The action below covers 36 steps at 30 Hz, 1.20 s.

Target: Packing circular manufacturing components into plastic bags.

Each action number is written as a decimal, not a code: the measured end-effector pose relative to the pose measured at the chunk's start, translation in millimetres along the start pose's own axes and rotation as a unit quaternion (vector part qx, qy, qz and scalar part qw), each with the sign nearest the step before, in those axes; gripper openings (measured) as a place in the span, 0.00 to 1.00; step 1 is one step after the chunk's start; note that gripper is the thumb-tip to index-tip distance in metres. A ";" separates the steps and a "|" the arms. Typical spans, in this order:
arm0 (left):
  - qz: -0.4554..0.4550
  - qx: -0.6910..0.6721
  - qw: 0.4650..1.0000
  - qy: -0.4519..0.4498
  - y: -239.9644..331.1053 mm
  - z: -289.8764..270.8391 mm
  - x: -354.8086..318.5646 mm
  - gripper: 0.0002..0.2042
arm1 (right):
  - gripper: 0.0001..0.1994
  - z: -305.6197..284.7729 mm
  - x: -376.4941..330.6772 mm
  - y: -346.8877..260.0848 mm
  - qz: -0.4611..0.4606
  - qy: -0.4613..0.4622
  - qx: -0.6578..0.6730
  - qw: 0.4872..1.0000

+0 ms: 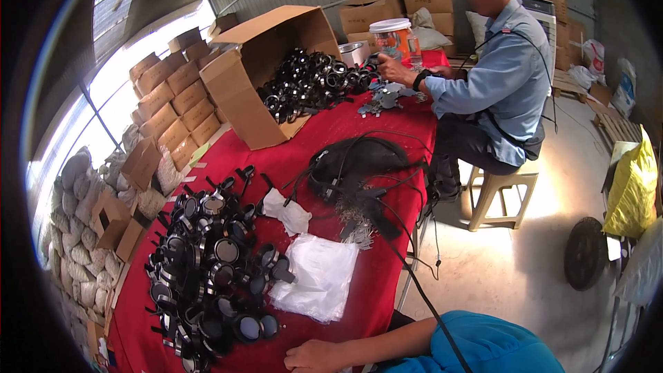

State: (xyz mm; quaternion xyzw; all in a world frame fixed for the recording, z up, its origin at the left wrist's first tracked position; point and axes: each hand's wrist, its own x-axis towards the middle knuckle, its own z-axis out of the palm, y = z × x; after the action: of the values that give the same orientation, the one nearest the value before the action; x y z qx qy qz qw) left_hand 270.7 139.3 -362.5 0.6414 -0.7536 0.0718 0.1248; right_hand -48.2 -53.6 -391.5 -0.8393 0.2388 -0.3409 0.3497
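My right hand (314, 356) lies low at the bottom edge, over the red cloth (376, 297) of the table, its bare forearm coming from a blue short sleeve. Its fingers are curled in. Whatever they may hold is hidden below the picture's edge. My left hand is out of view. Left of and beyond my right hand spreads a big heap of black round parts (226, 251) with dark disc faces, silvery rims and short stems. A white plastic bag (318, 276) lies flat beside the heap, and a crumpled white piece (286, 213) sits just beyond it.
A black bag with cables (359, 162) and a pile of thin metal pieces (356, 224) lie mid-table. Farther off, a tipped cardboard box (238, 100) spills black ring-shaped parts (304, 79). A co-worker (497, 83) sits at right, handling parts. A black cable (431, 307) crosses above my arm.
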 end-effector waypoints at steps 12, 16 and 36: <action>0.018 -0.002 1.000 0.012 -5.9 5.6 -3.3 0.28 | 0.09 -0.6 -5.0 2.6 -0.023 0.018 0.004 1.000; 0.018 0.002 1.000 0.014 -4.5 4.0 -2.7 0.28 | 0.08 -3.4 -3.0 -0.6 -0.025 0.015 0.012 1.000; 0.019 -0.004 1.000 0.012 -1.9 3.4 1.2 0.28 | 0.08 -4.3 -6.2 -0.7 -0.010 0.023 0.018 1.000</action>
State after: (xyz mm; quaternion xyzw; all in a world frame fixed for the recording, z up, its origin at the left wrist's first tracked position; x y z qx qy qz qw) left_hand 272.1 136.9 -365.5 0.6255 -0.7645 0.0787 0.1347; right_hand -55.3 -51.1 -391.2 -0.8272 0.2322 -0.3676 0.3560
